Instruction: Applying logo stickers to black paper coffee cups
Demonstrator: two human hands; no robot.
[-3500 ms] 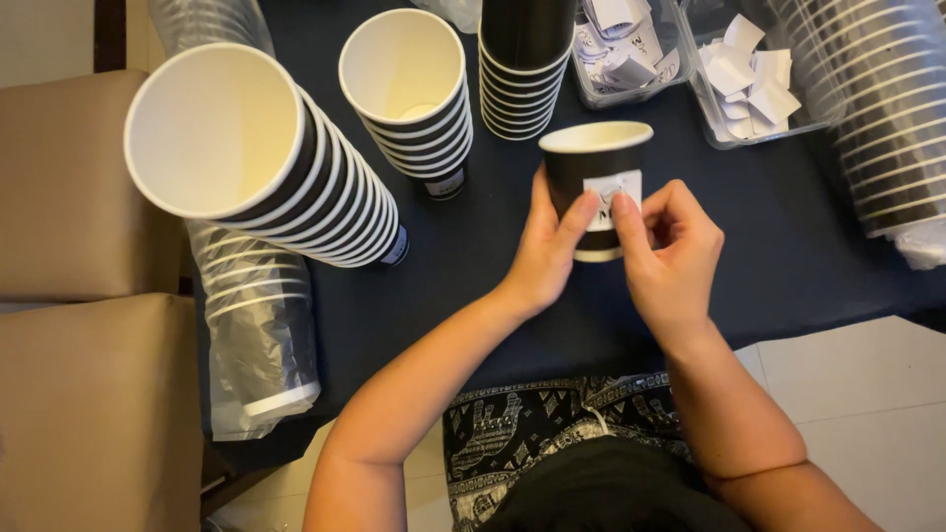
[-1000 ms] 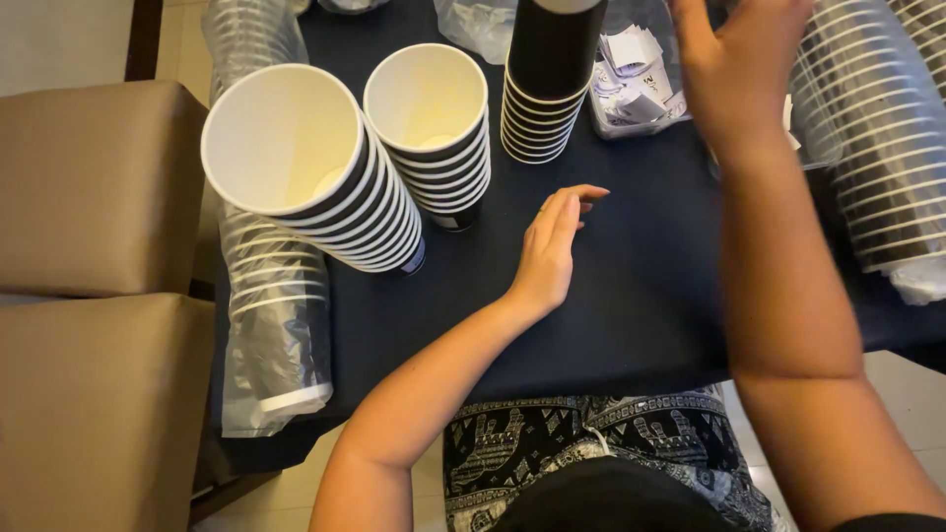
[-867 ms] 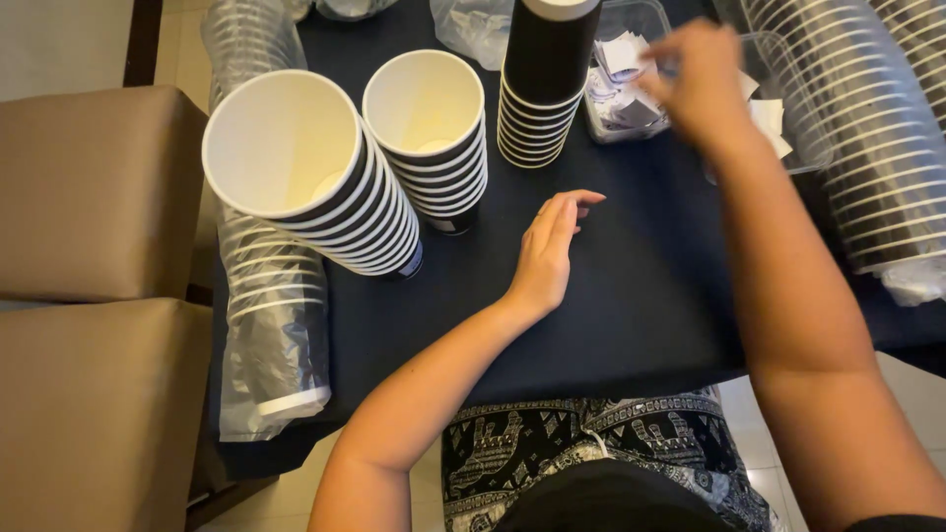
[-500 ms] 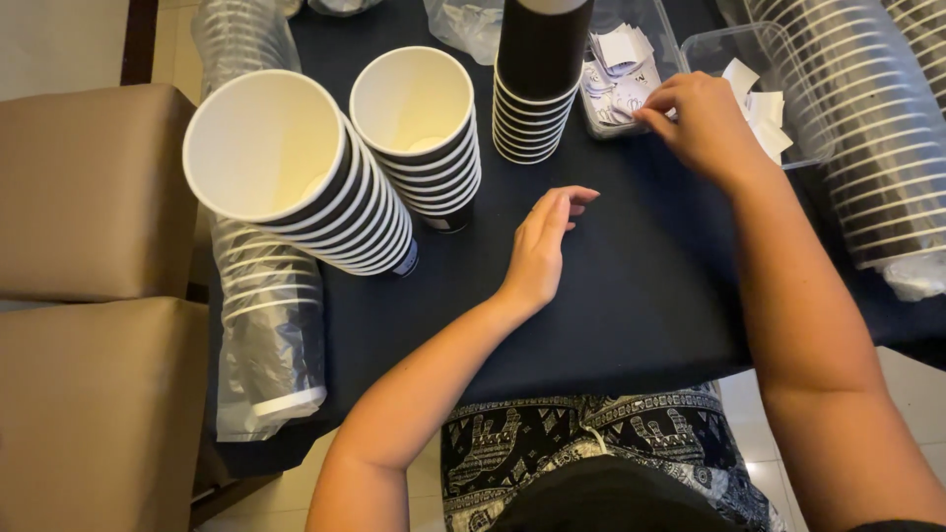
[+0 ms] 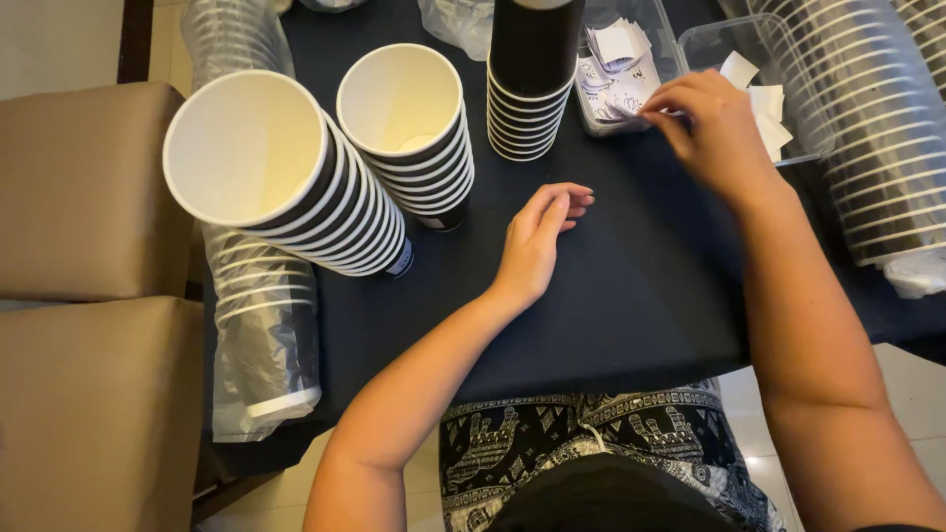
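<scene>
While the left hand (image 5: pixel 537 241) rests open on the table (image 5: pixel 631 296), the right hand (image 5: pixel 711 128) has come back down, its fingers (image 5: pixel 662 101) pinching at paper slips (image 5: pixel 616 69) in the clear tub (image 5: pixel 662 25).

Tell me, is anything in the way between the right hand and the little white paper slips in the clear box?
Nothing visible is. The right hand is already at the edge of the clear box, fingertips right by the white paper slips. The tall stack of dark cups stands beside the box, not between. The left hand rests apart on the dark table.
</scene>
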